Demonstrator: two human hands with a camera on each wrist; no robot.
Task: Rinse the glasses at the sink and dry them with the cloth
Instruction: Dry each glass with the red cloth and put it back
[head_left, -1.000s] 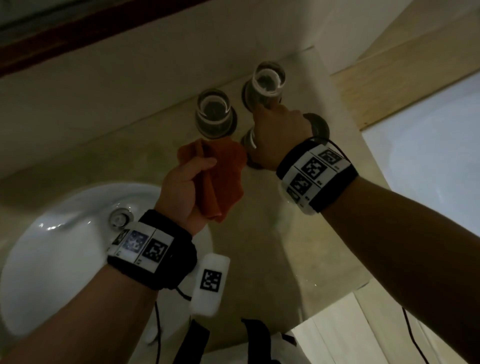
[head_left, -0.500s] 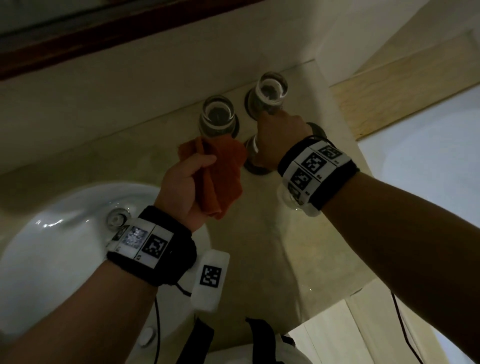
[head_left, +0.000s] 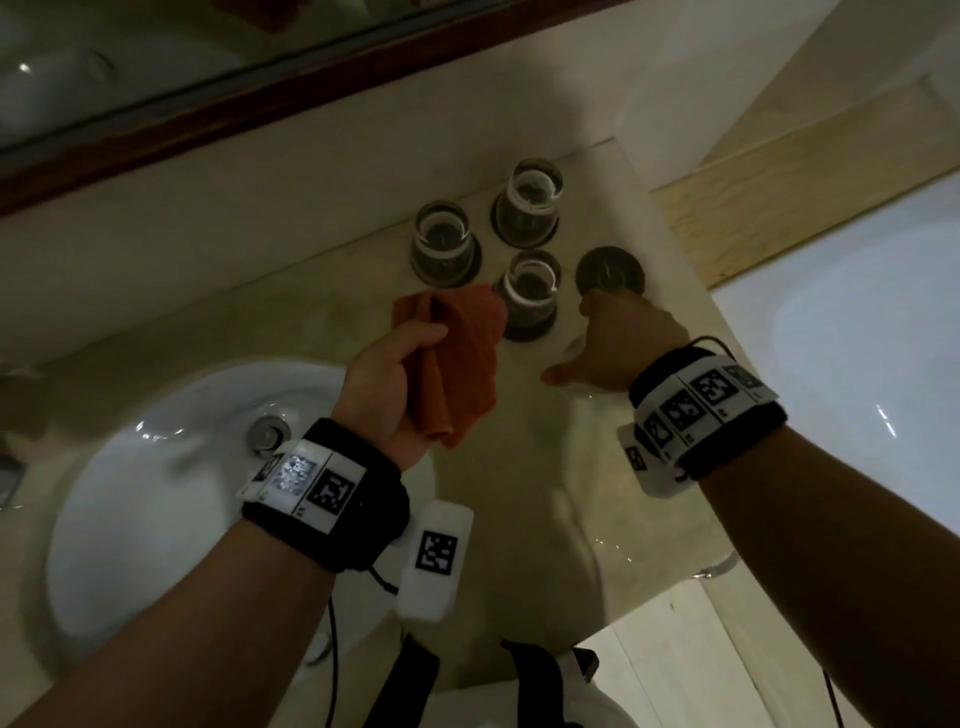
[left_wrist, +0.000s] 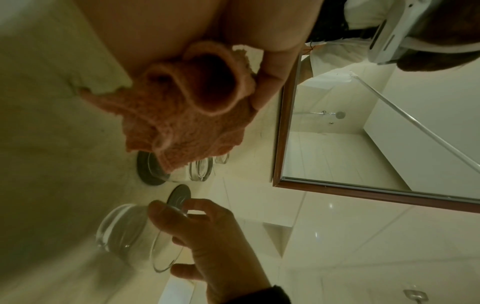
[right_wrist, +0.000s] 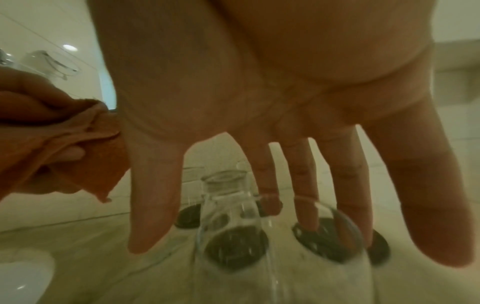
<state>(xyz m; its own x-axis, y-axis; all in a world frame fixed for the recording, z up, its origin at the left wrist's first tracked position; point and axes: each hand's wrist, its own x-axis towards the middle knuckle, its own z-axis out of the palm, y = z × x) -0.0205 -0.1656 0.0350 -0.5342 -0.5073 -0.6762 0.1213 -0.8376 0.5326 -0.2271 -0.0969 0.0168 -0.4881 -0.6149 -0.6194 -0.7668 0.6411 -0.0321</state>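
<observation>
My left hand (head_left: 395, 374) grips a bunched orange cloth (head_left: 457, 353) above the counter, just right of the sink; the left wrist view shows the cloth (left_wrist: 182, 115) folded in my fingers. To its right, my right hand (head_left: 623, 343) holds a clear glass (left_wrist: 124, 232) with fingers and thumb curled round it, mouth toward the sink side, just in front of a bare dark coaster (head_left: 610, 270). The head view hardly shows this glass. Three more glasses stand upright on dark coasters behind: back left (head_left: 445, 244), back right (head_left: 530, 202), near (head_left: 530, 291).
A white round sink (head_left: 130, 493) with a metal drain (head_left: 267, 431) lies at the left. The beige counter (head_left: 519, 493) ends close to the right of the coasters. A wood-framed mirror (head_left: 260, 88) runs along the wall behind. A white surface (head_left: 857, 338) lies lower right.
My right hand has drawn back toward me and to the right from over the glasses, uncovering the near glass and the bare coaster. The left hand keeps the cloth in about the same place.
</observation>
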